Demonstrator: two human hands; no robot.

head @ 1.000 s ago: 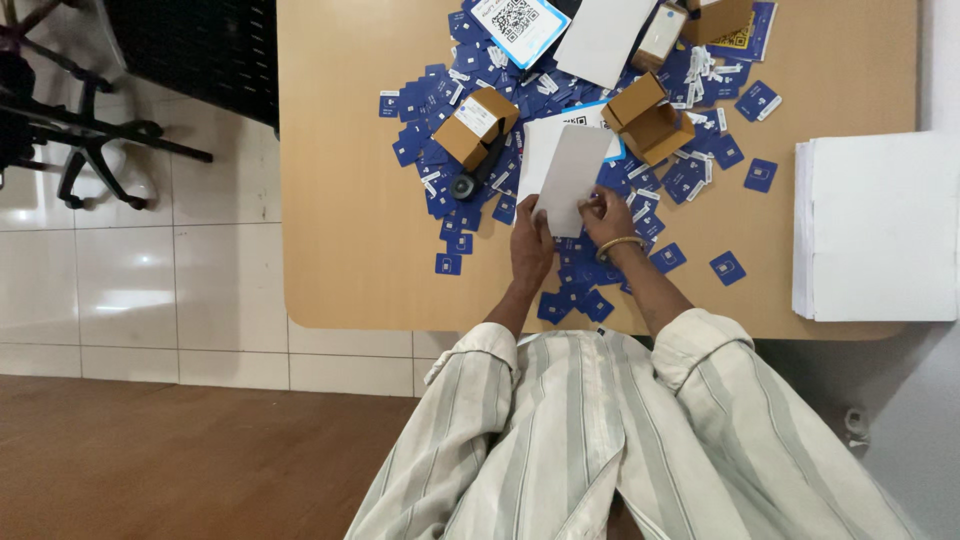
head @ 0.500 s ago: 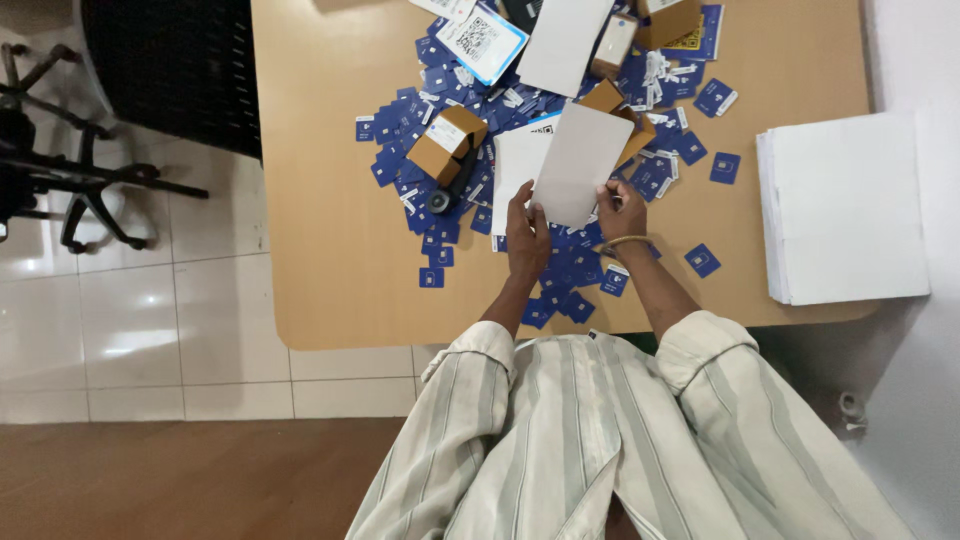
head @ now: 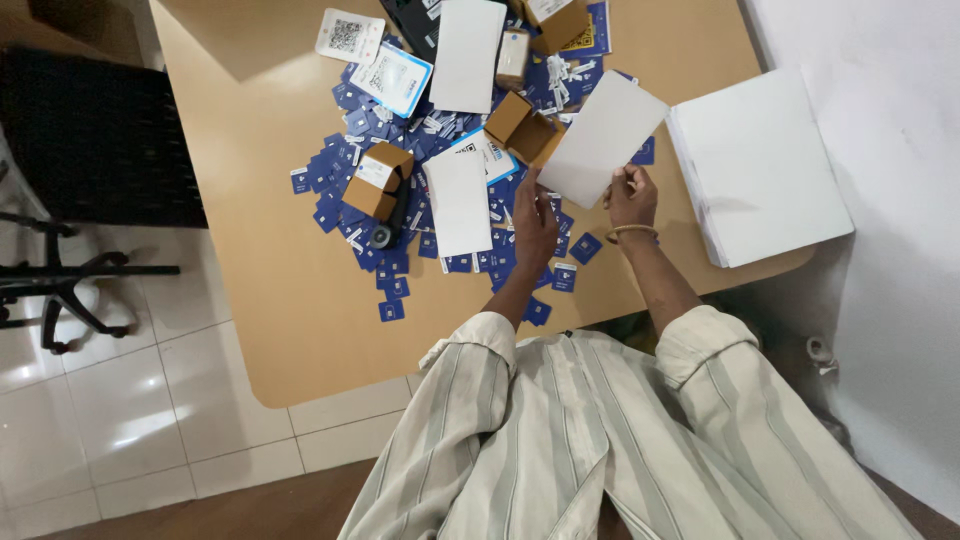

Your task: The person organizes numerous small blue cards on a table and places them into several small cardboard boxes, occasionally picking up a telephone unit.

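Holding one white sheet [head: 603,139] between them above the table [head: 260,250], the left hand [head: 535,225] pinches its lower left corner and the right hand [head: 631,196], wearing a bangle, grips its lower right edge with fingers closed on it. By the look of it the sorting is far from done: blue cards [head: 390,255] lie scattered with brown boxes [head: 378,180], another sheet [head: 459,203] lies flat just left, and a white stack [head: 760,165] sits right. Both forearms reach forward, wrists raised, sheet tilted toward the stack.

Even, bright indoor light. Glare patches on the floor tiles [head: 130,420] near left. Soft shadow across the far-left corner of the table [head: 270,290]. Sharp centre, slight wide-angle bending at edges, no motion blur.
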